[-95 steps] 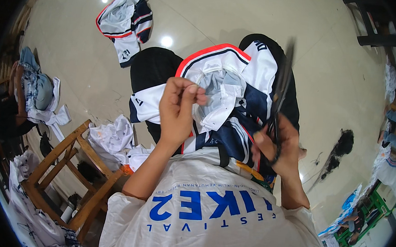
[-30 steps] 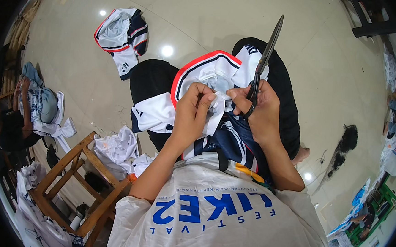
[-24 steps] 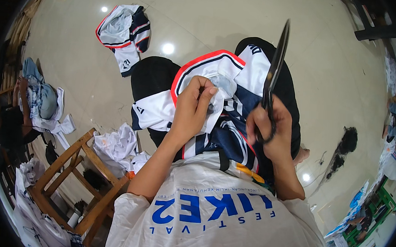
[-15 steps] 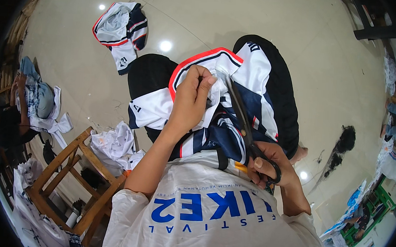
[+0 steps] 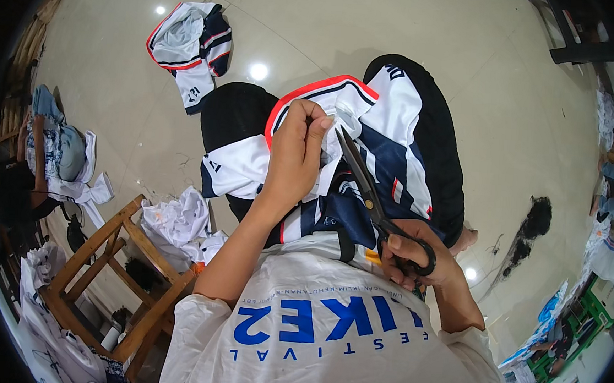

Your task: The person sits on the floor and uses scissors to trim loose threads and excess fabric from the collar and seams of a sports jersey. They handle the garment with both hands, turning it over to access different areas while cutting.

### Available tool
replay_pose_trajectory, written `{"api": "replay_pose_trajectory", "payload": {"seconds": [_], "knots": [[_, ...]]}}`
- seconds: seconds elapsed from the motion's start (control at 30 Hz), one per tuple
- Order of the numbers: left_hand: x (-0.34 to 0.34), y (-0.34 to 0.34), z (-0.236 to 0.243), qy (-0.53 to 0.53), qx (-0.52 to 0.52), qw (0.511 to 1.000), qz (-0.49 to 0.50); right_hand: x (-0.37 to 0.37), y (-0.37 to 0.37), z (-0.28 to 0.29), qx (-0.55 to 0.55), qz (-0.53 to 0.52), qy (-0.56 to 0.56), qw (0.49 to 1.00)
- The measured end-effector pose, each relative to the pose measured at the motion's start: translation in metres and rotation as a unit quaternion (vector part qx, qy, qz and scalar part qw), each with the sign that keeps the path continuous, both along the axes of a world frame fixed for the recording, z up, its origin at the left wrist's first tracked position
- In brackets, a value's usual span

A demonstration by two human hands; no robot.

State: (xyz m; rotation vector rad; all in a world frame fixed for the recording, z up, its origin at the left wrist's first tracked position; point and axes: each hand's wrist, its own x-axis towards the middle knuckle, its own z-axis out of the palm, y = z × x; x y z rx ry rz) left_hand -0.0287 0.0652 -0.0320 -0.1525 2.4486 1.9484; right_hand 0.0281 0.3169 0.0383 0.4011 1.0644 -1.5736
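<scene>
A white and navy jersey [image 5: 391,103] with red and black edging lies across my black-clad legs. My left hand [image 5: 292,153] is closed, pinching white fabric inside the jersey's curved band at the top. In my right hand [image 5: 416,256], fingers are wrapped in the handles of long black scissors [image 5: 361,181] with a brass-coloured pivot. Their blades point up and to the left, the tips at the white fabric just beside my left fingertips; whether they touch it I cannot tell.
Another striped jersey [image 5: 189,48] lies ahead on the tiled floor [image 5: 504,120]. A wooden stool [image 5: 95,262] and white cloth [image 5: 177,218] are at left, near another person [image 5: 35,158]. A black tuft [image 5: 536,225] lies at right; black furniture legs [image 5: 583,54] stand top right.
Compared with a second ago, my right hand has drawn back toward me and the scissors have swung from upright to slanting left at the fabric. My left hand has risen slightly.
</scene>
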Motion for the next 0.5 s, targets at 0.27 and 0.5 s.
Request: {"api": "replay_pose_trajectory", "payload": {"seconds": [0.27,0.5], "knots": [[0.003,-0.001,-0.009,0.021,0.024,0.999,-0.013,0.0,0.0,-0.003,0.01,-0.002,-0.005,1.0],[0.005,-0.003,-0.001,-0.034,0.041,0.998,-0.02,-0.001,-0.006,-0.001,0.025,-0.003,0.008,1.0]]}}
